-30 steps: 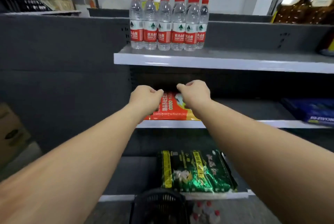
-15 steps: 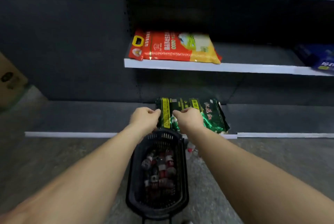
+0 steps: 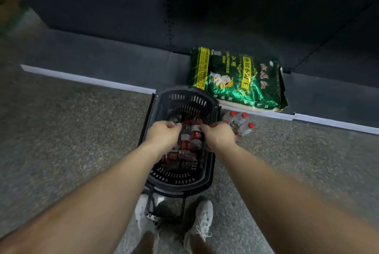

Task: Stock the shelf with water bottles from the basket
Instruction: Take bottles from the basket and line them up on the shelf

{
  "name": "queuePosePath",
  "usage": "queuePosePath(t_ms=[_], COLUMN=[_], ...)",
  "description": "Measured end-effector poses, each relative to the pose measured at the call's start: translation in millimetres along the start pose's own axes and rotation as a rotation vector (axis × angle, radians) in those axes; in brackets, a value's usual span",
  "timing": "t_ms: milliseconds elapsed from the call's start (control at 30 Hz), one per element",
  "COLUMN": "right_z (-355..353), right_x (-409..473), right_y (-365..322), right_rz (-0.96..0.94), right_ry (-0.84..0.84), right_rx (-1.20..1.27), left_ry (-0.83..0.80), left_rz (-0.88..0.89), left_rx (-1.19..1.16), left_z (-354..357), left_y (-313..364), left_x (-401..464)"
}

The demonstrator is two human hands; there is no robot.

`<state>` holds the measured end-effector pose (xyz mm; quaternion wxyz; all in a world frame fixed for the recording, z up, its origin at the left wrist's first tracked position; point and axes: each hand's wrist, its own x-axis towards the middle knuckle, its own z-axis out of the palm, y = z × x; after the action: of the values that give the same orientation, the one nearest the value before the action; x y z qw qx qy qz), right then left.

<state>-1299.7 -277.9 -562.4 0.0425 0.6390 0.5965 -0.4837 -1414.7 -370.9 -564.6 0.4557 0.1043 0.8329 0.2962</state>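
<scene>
A black plastic basket (image 3: pixel 180 95) stands on the floor in front of my feet and holds several clear water bottles (image 3: pixel 190 141) with red labels and red caps, lying on their sides. Both my hands reach down into it. My left hand (image 3: pixel 163 135) curls its fingers round the neck end of a bottle on the left side of the pile. On the right side, my right hand (image 3: pixel 219 135) curls its fingers against a red-labelled bottle; its fingertips are hidden. The top shelf with the stocked bottles is out of view.
Three loose water bottles (image 3: pixel 239 122) lie on the speckled floor just right of the basket. A green rice bag (image 3: pixel 235 79) lies on the bottom shelf behind it, by the white shelf edge (image 3: pixel 86 78). My white shoes (image 3: pixel 202 221) flank the basket's handle.
My view has tilted from the upper shelves down to the floor. Both hands have dropped from the middle shelf into the basket and closed on the bottles.
</scene>
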Motion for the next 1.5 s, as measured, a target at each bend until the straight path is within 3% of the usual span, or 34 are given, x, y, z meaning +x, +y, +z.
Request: queuePosePath(t_ms=[400, 533, 700, 1033, 1333, 1500], right_z=[143, 167, 181, 209, 228, 236], right_x=[140, 176, 205, 250, 292, 293], right_y=[113, 139, 157, 153, 148, 145], right_rz=[0.152, 0.195, 0.119, -0.011, 0.072, 0.112], right_ry=[-0.074, -0.019, 0.063, 0.11, 0.112, 0.111], right_rx=[-0.124, -0.207, -0.24, -0.411, -0.652, -0.813], left_ry=[-0.111, -0.153, -0.172, -0.199, -0.286, -0.2], left_rz=[-0.047, -0.027, -0.075, -0.093, -0.13, -0.193], left_rx=[0.266, 0.218, 0.142, 0.128, 0.138, 0.061], left_z=[56, 81, 118, 180, 204, 208], left_y=[-133, -164, -185, -218, -222, -224], left_x=[160, 200, 238, 286, 299, 305])
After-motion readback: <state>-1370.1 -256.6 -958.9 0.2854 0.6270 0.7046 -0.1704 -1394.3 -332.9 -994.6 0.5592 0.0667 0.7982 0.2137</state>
